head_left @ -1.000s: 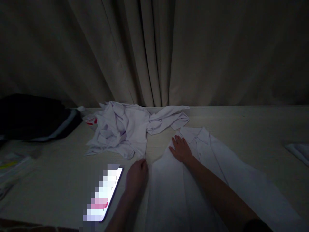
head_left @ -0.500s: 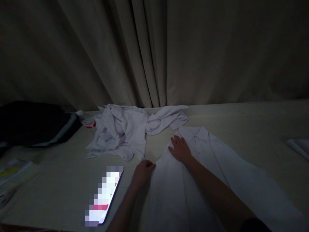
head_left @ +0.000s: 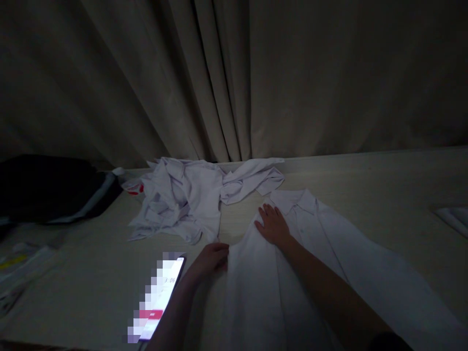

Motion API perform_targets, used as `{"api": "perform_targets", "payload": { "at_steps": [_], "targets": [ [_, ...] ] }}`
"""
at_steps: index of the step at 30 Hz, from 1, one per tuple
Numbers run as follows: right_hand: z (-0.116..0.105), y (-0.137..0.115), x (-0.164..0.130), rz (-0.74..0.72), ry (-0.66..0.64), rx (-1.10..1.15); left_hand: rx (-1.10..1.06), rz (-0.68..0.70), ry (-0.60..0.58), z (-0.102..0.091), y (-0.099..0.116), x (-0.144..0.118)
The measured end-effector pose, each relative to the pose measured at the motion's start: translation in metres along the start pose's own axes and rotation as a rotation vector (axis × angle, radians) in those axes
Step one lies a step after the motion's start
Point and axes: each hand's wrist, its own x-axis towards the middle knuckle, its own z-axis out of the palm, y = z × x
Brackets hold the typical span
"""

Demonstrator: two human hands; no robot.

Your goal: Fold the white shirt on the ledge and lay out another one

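Head view: we locate the white shirt (head_left: 258,280) toward 5 o'clock, spread on the surface (head_left: 383,195). Our right hand (head_left: 273,225) lies flat on it below the collar, fingers slightly apart. Our left hand (head_left: 214,257) is at the shirt's 9 o'clock edge; we cannot tell whether its fingers clamp the fabric. From that hand, we find the crumpled garment (head_left: 203,190) at 11 o'clock, the lit phone (head_left: 164,287) at 8.
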Motion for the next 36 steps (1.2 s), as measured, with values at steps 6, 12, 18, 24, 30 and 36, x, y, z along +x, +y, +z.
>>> {"api": "perform_targets", "payload": {
  "at_steps": [6, 12, 18, 24, 30, 36],
  "targets": [
    [0.001, 0.0, 0.001, 0.002, -0.017, -0.006, 0.086, 0.005, 0.015, 0.004, -0.006, 0.004],
    [0.0, 0.0, 0.001, 0.003, -0.031, -0.019, 0.176, 0.038, 0.12, 0.006, -0.009, 0.014],
    [-0.001, 0.0, 0.0, 0.005, -0.022, -0.017, 0.267, 0.137, 0.273, 0.015, -0.017, 0.019],
    [0.0, 0.0, 0.001, 0.005, -0.027, -0.017, 0.383, 0.219, 0.253, 0.018, -0.019, 0.008],
    [0.001, 0.001, 0.002, 0.015, -0.062, -0.034, 0.726, 0.224, 0.375, 0.022, -0.009, -0.004],
    [0.0, 0.0, 0.001, 0.016, -0.058, -0.046, 1.077, 0.332, 0.493, 0.029, -0.001, -0.019]
  ]
}}
